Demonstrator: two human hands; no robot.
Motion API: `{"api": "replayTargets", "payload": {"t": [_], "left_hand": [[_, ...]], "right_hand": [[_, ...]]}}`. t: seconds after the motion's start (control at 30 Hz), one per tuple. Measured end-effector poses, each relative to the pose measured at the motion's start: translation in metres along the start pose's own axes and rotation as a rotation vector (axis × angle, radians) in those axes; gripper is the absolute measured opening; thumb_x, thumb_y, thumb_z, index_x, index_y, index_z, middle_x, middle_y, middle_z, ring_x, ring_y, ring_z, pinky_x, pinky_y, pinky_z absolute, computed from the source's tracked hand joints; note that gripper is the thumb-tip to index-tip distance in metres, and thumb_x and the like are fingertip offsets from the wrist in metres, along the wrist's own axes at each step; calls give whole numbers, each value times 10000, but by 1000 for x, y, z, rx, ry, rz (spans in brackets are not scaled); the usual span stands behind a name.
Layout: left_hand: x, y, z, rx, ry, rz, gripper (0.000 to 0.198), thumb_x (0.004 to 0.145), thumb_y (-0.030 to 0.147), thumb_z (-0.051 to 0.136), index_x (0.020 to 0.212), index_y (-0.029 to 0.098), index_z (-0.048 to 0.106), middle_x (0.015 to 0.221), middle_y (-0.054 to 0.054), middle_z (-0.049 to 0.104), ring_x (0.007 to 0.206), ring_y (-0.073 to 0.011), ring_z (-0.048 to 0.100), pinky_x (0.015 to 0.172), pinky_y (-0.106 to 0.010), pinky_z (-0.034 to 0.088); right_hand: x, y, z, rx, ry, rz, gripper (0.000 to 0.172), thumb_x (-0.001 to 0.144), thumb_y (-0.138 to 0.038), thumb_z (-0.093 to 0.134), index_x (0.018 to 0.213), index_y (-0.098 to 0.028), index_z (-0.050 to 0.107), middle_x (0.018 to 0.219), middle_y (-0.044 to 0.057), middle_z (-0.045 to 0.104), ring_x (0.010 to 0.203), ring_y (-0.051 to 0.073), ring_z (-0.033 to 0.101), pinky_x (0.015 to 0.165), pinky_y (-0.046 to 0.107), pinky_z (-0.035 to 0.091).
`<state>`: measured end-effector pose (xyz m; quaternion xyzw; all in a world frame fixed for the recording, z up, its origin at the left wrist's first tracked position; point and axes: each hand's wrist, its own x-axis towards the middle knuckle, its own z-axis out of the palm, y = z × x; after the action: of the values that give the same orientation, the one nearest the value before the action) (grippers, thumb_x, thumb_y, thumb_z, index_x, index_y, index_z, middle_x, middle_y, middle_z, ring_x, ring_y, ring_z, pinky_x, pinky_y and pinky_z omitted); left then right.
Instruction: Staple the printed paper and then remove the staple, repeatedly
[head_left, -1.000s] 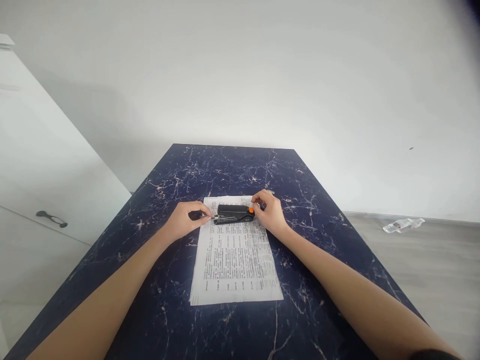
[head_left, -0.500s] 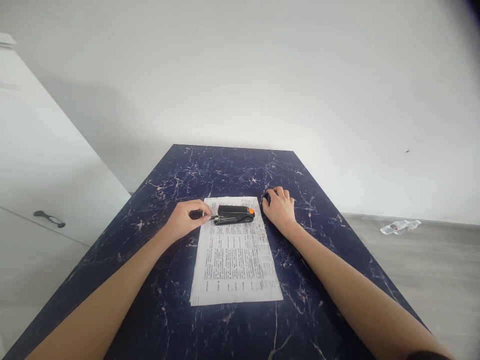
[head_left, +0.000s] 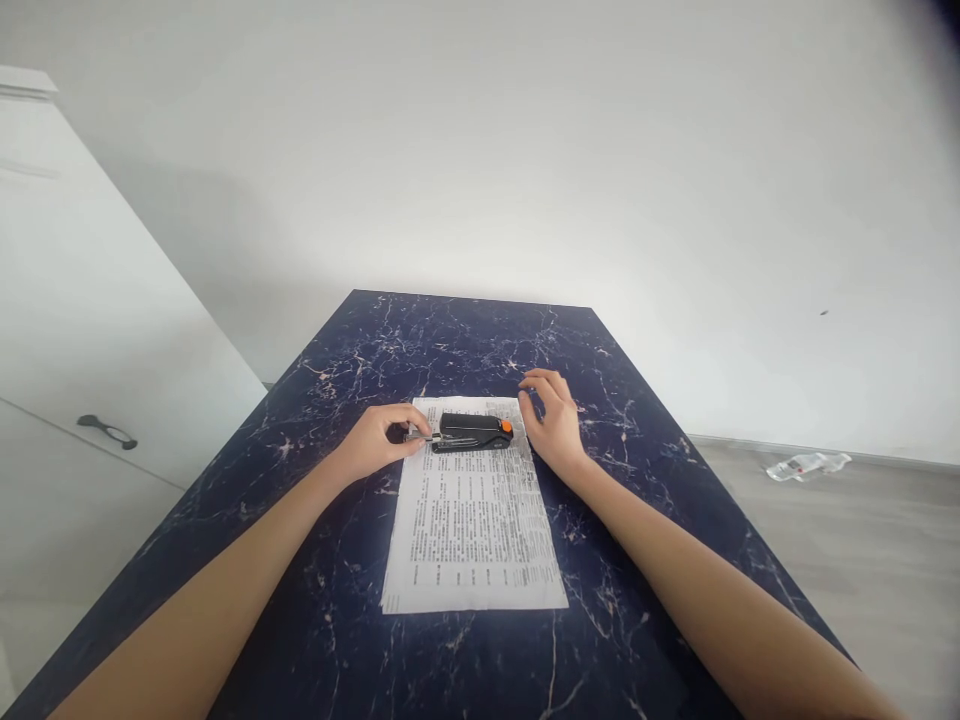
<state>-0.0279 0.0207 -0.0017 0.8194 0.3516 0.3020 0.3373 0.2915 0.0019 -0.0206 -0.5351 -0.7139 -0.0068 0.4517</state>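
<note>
A black stapler (head_left: 476, 428) with an orange piece at its right end lies across the upper part of a printed paper stack (head_left: 480, 540). My left hand (head_left: 382, 437) is at the stapler's left end, thumb and fingertips pinched on a thin metal part there. Whether that part is still joined to the stapler I cannot tell. To the right of the stapler, by the paper's right edge, my right hand (head_left: 555, 418) is raised slightly with fingers bent and apart, nothing visible in it.
The dark blue marble-patterned table (head_left: 450, 345) reaches to a white wall (head_left: 480, 150). On the left stands a white cabinet (head_left: 90, 300) with a dark handle (head_left: 107, 432). A clear plastic bottle (head_left: 808, 466) lies on the floor at the right.
My right hand has lifted and its fingers have loosened, moving slightly left toward the stapler. My left hand keeps its pinch at the stapler's left end. The whole view shifted slightly.
</note>
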Motion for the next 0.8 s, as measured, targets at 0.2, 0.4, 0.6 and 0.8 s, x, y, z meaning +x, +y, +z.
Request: {"api": "replayTargets", "payload": {"t": [0.2,0.4,0.6,0.8], "left_hand": [[2,-4,1,1,-43,-5,70,872,244,681,902,234,743,1012,-67,761,907,-204,704,849,-374,556],[1,-7,1,-30,-61,11,72,885,218,684,925,224,743,1017,-65,751,921,-190,699,852,-348,543],[1,-6,1,-23,-62,31,70,884,211,684,919,225,743,1013,-60,753,923,-185,699,862,-348,540],[2,-3,1,30,-83,49,87,881,187,671,896,226,747,1005,-52,756,916,-182,704,871,-351,546]], "right_hand": [[-8,-23,3,245,-229,-270,104,1023,-236,490,1028,-243,594,1089,109,607,965,253,581,865,435,519],[-5,-18,4,268,-186,-262,100,1030,-190,486,984,-231,565,1033,87,578,957,234,560,865,409,495],[-5,-20,3,270,-201,-257,107,1036,-201,476,978,-232,561,1014,84,579,942,235,561,847,400,496],[-5,-20,3,270,-211,-252,108,1038,-204,470,986,-230,562,1015,85,585,939,235,559,846,399,493]]}}
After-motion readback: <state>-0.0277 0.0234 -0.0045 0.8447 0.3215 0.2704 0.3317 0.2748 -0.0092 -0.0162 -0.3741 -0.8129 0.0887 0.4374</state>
